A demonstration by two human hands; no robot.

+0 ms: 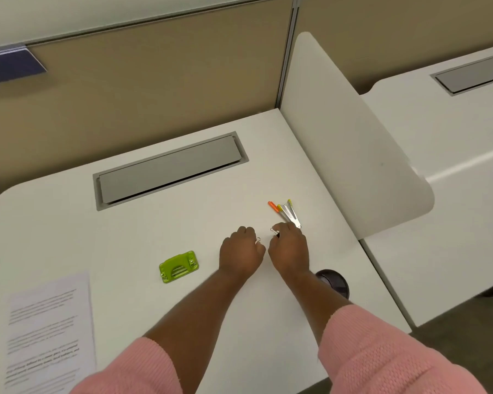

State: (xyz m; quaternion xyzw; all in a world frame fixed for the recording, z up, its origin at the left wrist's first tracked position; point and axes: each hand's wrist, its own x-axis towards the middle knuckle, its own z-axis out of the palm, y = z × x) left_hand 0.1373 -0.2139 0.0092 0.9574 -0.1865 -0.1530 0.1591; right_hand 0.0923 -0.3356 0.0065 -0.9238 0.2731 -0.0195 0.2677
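Both hands are down on the white desk [143,240] near its right side, knuckles up and fingers curled. My left hand [241,253] holds a small binder clip [258,240]; only its wire loop shows beside the fingers. My right hand [288,250] grips another small black binder clip [275,232], whose wire loop and black body peek out at the fingertips. Just beyond the right hand lie several silver strips with orange and yellow-green tips [285,211], fanned out on the desk.
A green hole punch [178,267] sits left of my left hand. A printed sheet of paper [50,334] lies at the front left. A dark tape roll [334,281] is partly hidden behind my right forearm. A grey cable flap [170,169] is set into the desk, and a white divider [350,155] stands at the right.
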